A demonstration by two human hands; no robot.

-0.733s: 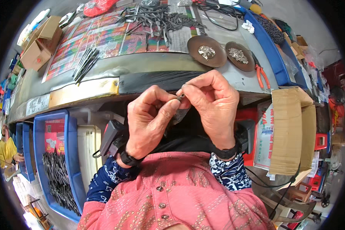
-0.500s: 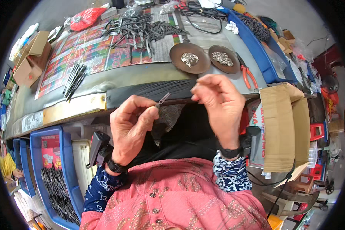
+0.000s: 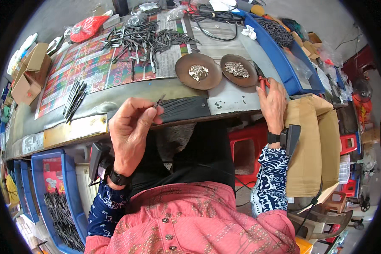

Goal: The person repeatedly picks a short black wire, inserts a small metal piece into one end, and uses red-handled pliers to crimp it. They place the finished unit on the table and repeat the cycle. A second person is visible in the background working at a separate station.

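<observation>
Head view: nearest, the left hand (image 3: 129, 127) pinches a thin dark metal pin (image 3: 158, 101) between thumb and fingertips, just over the workbench edge (image 3: 72, 131). Off to its right, the right hand (image 3: 273, 103) closes on red-handled pliers (image 3: 262, 81). Beyond the grip sit two brown dishes (image 3: 182, 75), then a loose heap of pins (image 3: 144, 40).

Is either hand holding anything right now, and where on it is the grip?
The left hand pinches a small dark metal piece by its lower end, between thumb and fingers. The right hand rests on orange-handled pliers at the handles; a closed grip cannot be told.
</observation>
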